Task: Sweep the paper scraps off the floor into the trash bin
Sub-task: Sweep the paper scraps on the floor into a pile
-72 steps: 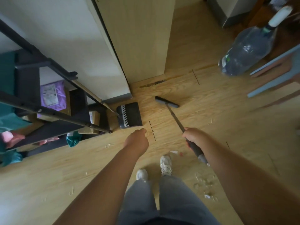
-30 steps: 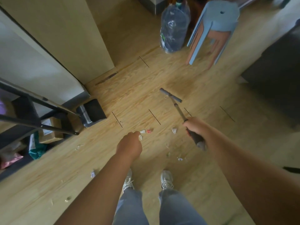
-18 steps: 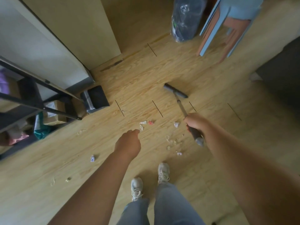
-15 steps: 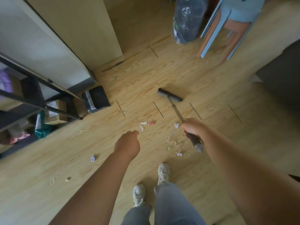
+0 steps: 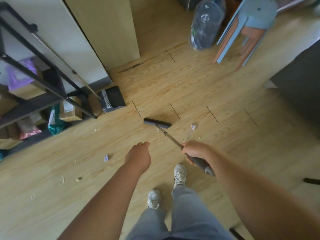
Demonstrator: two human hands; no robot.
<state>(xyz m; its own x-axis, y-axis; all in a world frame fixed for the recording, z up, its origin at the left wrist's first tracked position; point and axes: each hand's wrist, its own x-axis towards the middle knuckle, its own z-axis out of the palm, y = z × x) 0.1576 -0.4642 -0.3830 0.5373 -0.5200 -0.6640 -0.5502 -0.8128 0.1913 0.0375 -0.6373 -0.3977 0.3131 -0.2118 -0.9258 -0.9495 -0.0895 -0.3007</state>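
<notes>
Though empty, left fingers (image 5: pixel 144 144) curled under; right fingers (image 5: pixel 187 148) round dark matte broom grip (image 5: pixel 203 165).

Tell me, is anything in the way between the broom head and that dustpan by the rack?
Nothing visible is. Only bare floor lies between the broom head and the dustpan, save one tiny scrap beside a floor seam. The rack leg ends left of the dustpan, off that path.
</notes>
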